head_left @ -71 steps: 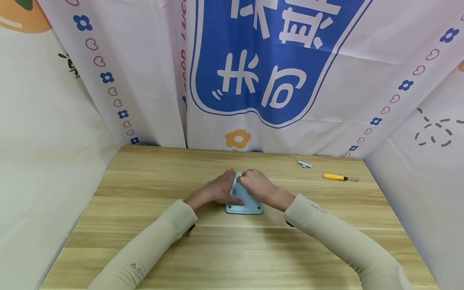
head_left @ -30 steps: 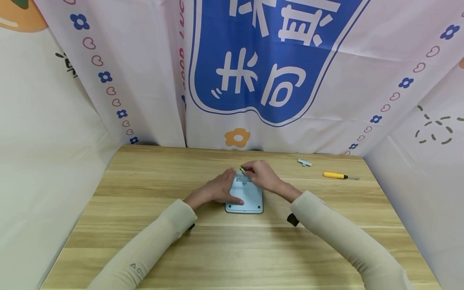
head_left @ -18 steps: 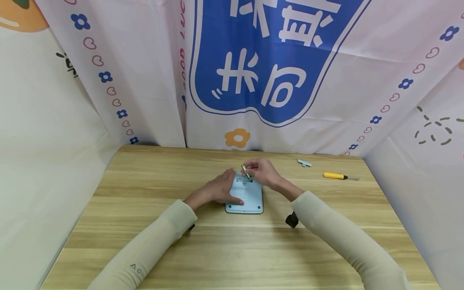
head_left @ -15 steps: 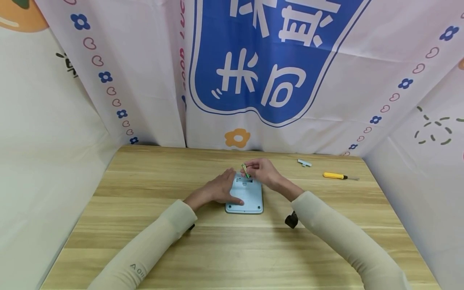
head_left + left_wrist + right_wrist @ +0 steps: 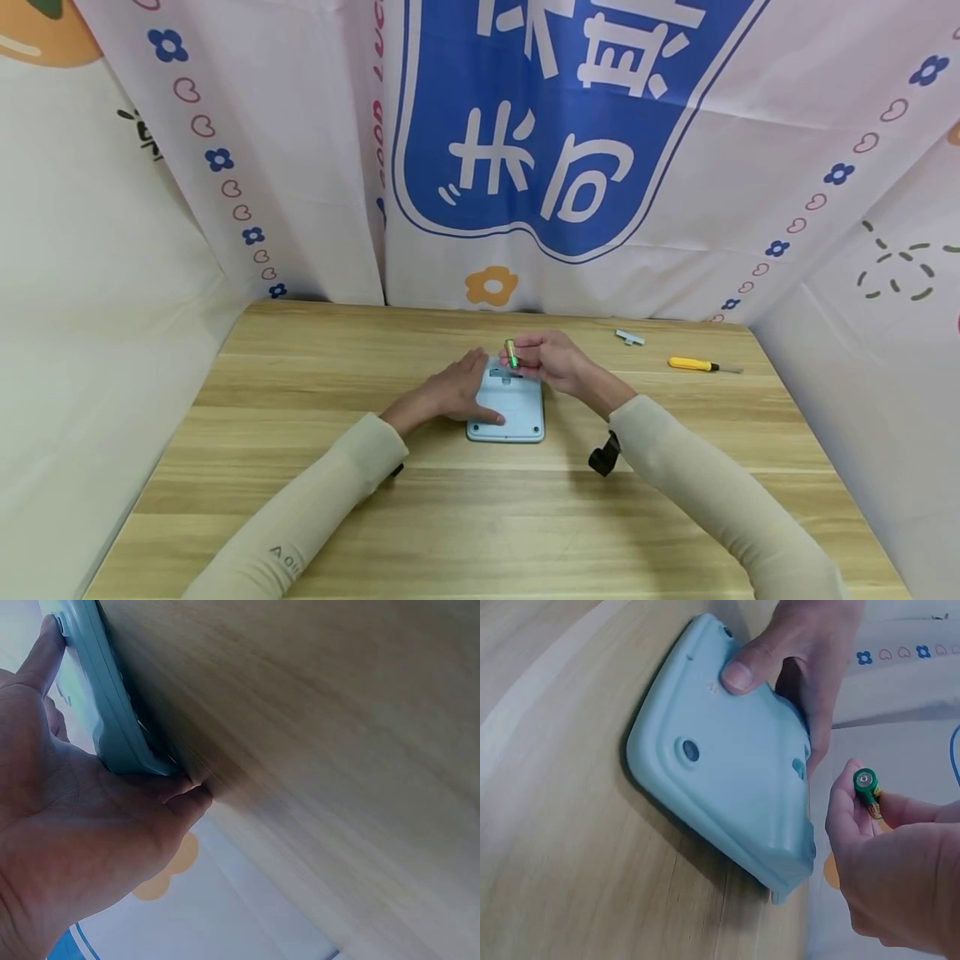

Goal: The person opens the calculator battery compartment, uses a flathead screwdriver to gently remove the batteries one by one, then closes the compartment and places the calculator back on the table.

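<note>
A light-blue device (image 5: 506,408), shaped like a calculator, lies back side up on the table, with small dark round feet at its near corners. Its battery compartment (image 5: 504,374) is uncovered. My left hand (image 5: 459,390) holds it along the left side, thumb on the back and the other fingers at the edge, down by the tabletop in the left wrist view. Just above the compartment, my right hand (image 5: 553,360) pinches a small green-and-yellow battery (image 5: 866,784) between thumb and fingers. One flat metal end of the battery faces the right wrist camera.
A small light-blue battery cover (image 5: 630,337) lies at the back right of the wooden table (image 5: 480,525). To its right rests a screwdriver (image 5: 693,364) with a yellow handle. Printed cloth (image 5: 442,275) hangs behind the table's far edge.
My right hand has risen from the compartment and shifted slightly right, bringing the battery into sight and turning it more upright. The left hand and the device have stayed in place.
</note>
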Demonstrator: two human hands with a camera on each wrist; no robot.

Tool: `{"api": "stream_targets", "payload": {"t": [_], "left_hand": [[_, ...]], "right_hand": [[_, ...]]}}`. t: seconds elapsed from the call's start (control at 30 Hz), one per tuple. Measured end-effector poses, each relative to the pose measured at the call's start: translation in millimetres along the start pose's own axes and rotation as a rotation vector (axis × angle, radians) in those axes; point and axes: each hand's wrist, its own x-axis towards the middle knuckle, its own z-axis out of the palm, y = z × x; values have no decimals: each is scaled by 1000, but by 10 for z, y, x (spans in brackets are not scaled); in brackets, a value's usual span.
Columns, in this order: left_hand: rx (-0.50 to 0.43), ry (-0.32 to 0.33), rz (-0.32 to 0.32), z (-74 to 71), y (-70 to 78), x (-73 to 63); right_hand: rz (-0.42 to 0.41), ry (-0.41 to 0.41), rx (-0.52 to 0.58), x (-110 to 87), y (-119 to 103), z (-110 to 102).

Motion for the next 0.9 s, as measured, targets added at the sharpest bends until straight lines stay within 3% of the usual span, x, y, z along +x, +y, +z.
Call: {"api": "stream_targets", "payload": {"t": [0.2, 0.47, 0.9], "left_hand": [[5, -4, 3, 2, 1, 12], [2, 3, 3, -2, 9, -7], [-7, 13, 9, 3, -2, 3]], "right_hand": [[66, -28, 116, 0, 5, -90], [76, -39, 181, -22, 10, -212], [47, -4, 158, -111, -39, -441]]}}
